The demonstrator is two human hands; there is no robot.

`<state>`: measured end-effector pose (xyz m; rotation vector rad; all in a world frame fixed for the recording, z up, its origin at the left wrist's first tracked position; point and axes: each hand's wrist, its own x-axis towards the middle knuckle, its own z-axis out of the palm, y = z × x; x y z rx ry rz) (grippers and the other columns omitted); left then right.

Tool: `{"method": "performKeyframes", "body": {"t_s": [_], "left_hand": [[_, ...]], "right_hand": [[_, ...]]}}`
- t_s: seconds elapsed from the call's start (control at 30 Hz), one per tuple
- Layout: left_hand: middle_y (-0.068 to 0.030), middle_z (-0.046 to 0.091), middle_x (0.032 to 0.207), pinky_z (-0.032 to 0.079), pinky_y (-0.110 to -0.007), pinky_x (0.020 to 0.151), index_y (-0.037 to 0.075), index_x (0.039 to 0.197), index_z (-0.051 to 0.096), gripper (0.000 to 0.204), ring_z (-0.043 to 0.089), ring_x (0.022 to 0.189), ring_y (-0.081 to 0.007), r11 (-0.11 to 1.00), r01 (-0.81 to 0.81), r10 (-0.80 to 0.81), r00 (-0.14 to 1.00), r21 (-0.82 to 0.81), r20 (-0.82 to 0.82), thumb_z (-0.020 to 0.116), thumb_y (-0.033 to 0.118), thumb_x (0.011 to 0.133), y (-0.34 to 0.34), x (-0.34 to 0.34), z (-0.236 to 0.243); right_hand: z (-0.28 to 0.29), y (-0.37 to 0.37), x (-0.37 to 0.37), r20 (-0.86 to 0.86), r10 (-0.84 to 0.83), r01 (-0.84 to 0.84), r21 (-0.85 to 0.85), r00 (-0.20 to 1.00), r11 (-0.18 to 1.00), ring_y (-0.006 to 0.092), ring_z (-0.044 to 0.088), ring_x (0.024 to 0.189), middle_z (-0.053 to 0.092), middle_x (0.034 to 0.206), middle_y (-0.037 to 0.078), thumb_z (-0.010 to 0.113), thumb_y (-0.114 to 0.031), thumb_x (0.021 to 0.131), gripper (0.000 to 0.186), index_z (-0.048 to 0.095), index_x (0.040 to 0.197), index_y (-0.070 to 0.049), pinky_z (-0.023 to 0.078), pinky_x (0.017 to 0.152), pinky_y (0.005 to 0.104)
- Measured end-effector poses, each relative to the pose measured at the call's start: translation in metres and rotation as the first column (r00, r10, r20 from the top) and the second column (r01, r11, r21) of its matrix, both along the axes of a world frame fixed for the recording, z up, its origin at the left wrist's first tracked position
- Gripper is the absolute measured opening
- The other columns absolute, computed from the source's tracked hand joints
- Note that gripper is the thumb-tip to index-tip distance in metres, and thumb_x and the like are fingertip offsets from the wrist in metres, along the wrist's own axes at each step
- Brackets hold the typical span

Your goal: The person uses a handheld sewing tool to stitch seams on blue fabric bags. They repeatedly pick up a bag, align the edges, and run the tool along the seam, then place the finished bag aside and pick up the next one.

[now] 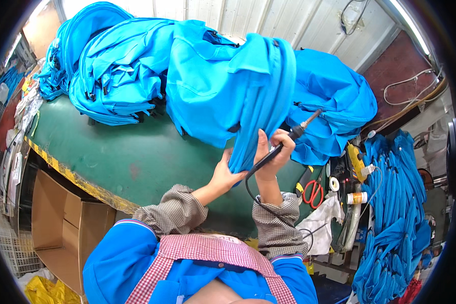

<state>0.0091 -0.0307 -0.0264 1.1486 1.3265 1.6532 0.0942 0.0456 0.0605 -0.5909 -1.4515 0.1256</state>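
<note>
A bright blue fabric bag (pixel 202 86) stands upright in front of me on the green table. My left hand (pixel 223 177) is closed around the lower end of its folded edge. In my right hand (pixel 274 157) I hold a soldering iron (pixel 283 143) with a black handle, its metal tip pointing up and away to the right. The tip hangs over another blue bag (pixel 334 101) lying behind; whether it touches that bag I cannot tell. From the handle a black cord loops down over my right forearm. My right fingertips are beside the bag's folded edge.
More blue bags (pixel 121 66) are heaped along the back left. Right of my arm lie red-handled scissors (pixel 314 193), a white-and-orange bottle (pixel 357 198) and a white cloth (pixel 321 225). Blue pieces (pixel 392 213) hang at the right. An open cardboard box (pixel 61 228) stands below the table's yellow-striped edge.
</note>
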Motion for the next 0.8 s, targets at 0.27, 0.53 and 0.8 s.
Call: {"method": "performKeyframes", "body": {"t_s": [0.27, 0.53, 0.8], "left_hand": [[-0.0082, 0.067, 0.092, 0.052, -0.032, 0.077, 0.001, 0.112, 0.059, 0.035, 0.065, 0.083, -0.0171, 0.932, 0.359, -0.326, 0.787, 0.041, 0.524, 0.072, 0.012, 0.082, 0.031, -0.019, 0.023], [-0.0063, 0.065, 0.104, 0.051, -0.031, 0.078, 0.002, 0.109, 0.062, 0.036, 0.061, 0.093, -0.0139, 0.961, 0.232, -0.192, 0.951, -0.147, 0.244, 0.077, 0.011, 0.077, 0.04, -0.013, 0.029], [-0.0071, 0.065, 0.107, 0.05, -0.031, 0.083, 0.0, 0.113, 0.06, 0.043, 0.061, 0.097, -0.0159, 0.975, 0.223, -0.2, 0.878, -0.002, 0.435, 0.078, 0.012, 0.076, 0.037, -0.009, 0.035]], "right_hand": [[0.025, 0.016, 0.012, -0.038, 0.198, -0.198, 0.004, 0.98, 0.98, 0.0099, 0.055, 0.071, 0.053, 0.095, 0.009, 0.07, 0.005, 0.078, 0.039, 0.04, 0.102, -0.005, 0.051, 0.062, 0.026], [0.017, 0.02, 0.004, 0.083, 0.045, -0.03, -0.175, 0.996, 0.984, 0.0094, 0.043, 0.059, 0.047, 0.075, 0.002, 0.077, -0.002, 0.071, 0.041, 0.045, 0.096, -0.008, 0.038, 0.055, 0.023], [-0.003, 0.029, 0.031, 0.024, 0.101, -0.092, -0.253, 0.995, 0.963, 0.0075, 0.046, 0.065, 0.05, 0.086, 0.003, 0.079, -0.007, 0.076, 0.047, 0.041, 0.104, -0.007, 0.041, 0.06, 0.02]]}}
